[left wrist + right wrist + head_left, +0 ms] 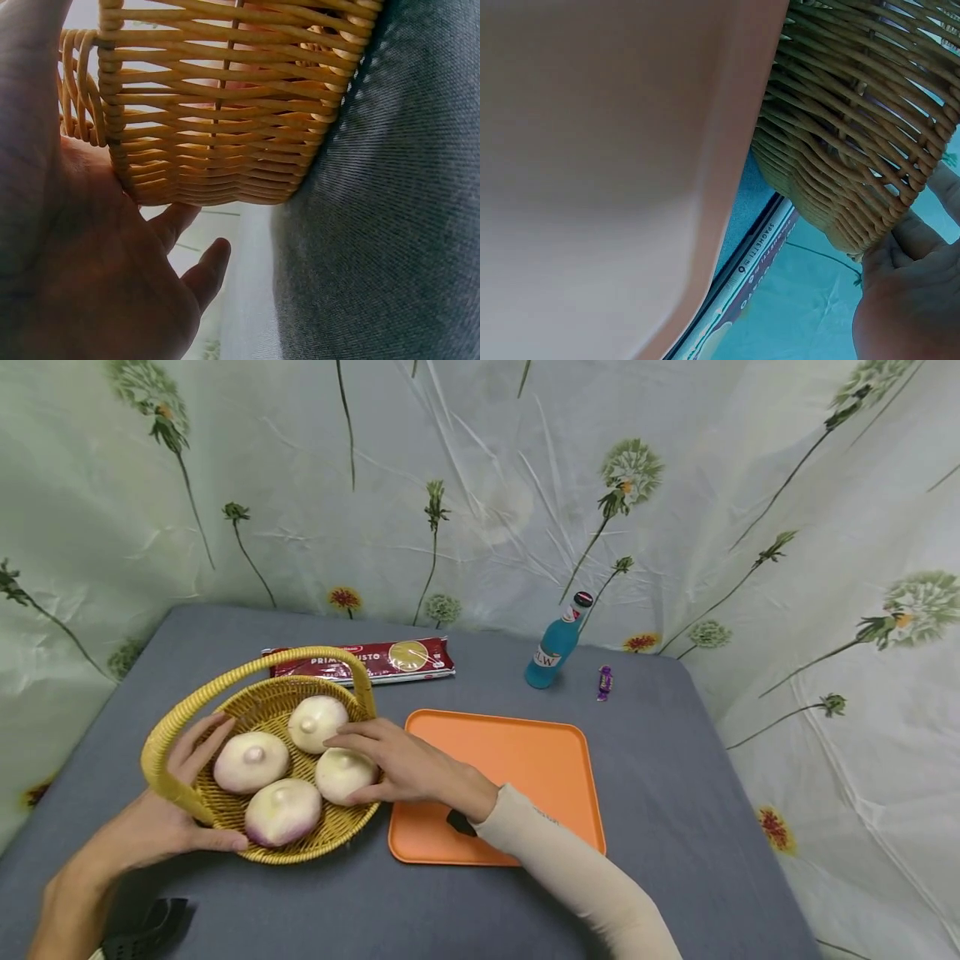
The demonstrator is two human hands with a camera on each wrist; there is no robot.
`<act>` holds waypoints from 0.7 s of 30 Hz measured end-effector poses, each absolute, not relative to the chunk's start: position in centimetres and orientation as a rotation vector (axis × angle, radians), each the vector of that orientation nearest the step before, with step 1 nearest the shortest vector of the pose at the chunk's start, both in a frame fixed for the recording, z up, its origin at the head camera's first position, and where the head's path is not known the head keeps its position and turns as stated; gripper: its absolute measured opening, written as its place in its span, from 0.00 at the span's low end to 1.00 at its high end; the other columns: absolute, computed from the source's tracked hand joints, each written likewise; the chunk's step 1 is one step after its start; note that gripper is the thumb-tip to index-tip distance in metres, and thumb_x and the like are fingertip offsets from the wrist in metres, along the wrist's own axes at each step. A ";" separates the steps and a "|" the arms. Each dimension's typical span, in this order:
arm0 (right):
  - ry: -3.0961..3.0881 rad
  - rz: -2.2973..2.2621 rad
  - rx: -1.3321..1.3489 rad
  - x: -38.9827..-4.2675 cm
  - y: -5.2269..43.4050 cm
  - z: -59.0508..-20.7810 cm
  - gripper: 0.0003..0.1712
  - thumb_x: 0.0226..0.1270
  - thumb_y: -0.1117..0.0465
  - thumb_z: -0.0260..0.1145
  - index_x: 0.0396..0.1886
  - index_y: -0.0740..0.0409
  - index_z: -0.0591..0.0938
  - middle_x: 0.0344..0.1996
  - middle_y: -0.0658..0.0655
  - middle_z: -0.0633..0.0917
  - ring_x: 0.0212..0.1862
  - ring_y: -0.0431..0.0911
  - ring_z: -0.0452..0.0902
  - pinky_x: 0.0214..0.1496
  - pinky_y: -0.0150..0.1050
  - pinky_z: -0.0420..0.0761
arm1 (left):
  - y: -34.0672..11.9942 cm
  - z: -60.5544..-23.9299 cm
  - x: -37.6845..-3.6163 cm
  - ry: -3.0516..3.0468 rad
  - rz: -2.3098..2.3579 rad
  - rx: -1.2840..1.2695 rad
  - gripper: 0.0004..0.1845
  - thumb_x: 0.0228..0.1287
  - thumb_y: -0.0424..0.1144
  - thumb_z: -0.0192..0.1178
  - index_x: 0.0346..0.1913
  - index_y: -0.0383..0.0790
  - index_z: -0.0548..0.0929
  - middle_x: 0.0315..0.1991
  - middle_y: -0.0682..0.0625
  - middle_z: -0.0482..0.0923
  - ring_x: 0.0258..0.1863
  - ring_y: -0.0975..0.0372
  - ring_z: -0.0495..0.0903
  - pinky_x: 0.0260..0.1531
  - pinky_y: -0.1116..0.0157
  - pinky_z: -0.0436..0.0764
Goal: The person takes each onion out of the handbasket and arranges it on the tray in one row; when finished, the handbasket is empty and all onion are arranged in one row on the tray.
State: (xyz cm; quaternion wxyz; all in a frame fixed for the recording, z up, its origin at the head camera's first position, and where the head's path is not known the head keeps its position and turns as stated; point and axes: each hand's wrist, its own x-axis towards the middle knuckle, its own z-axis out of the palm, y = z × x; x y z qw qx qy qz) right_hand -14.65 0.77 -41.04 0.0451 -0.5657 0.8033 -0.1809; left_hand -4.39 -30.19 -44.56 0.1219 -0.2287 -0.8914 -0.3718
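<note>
A yellow wicker basket [337,835] with an arched handle holds several white turnips [282,811], some tinged purple. My left hand [153,822] rests against the basket's left side, thumb along the front rim and fingers pointing away. In the left wrist view the palm lies by the woven wall [225,112], fingers extended and spread. My right hand [408,764] reaches over the right rim and grips the rightmost turnip [345,774] between thumb and fingers. That turnip still sits among the others. The right wrist view shows the hand [915,289] at the rim; its fingertips are hidden.
An orange tray [517,752] lies right of the basket, under my right forearm. Behind the basket is a red spaghetti packet [408,657]. A blue bottle [555,647] stands at the back, with a purple-wrapped candy [604,683] to its right. A flowered curtain hangs behind the grey table.
</note>
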 end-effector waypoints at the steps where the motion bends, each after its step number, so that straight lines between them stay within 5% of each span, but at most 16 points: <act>1: 2.453 -0.557 -1.728 -14.7 0.7 -41.0 0.41 0.62 0.45 0.74 0.71 0.55 0.71 0.69 0.56 0.73 0.69 0.48 0.67 0.71 0.38 0.65 | -30.2 -44.6 -4.4 -2.603 -1.083 -0.666 0.80 0.12 0.44 0.89 0.78 0.31 0.53 0.74 0.29 0.49 0.76 0.71 0.38 0.65 0.81 0.38; 21: 2.468 -0.448 -1.726 -14.8 -0.2 -40.9 0.40 0.60 0.43 0.74 0.69 0.51 0.74 0.66 0.53 0.75 0.66 0.46 0.69 0.69 0.36 0.65 | -30.4 -44.8 -4.3 -2.615 -1.133 -0.652 0.79 0.14 0.43 0.89 0.79 0.32 0.53 0.75 0.30 0.45 0.77 0.69 0.38 0.65 0.81 0.38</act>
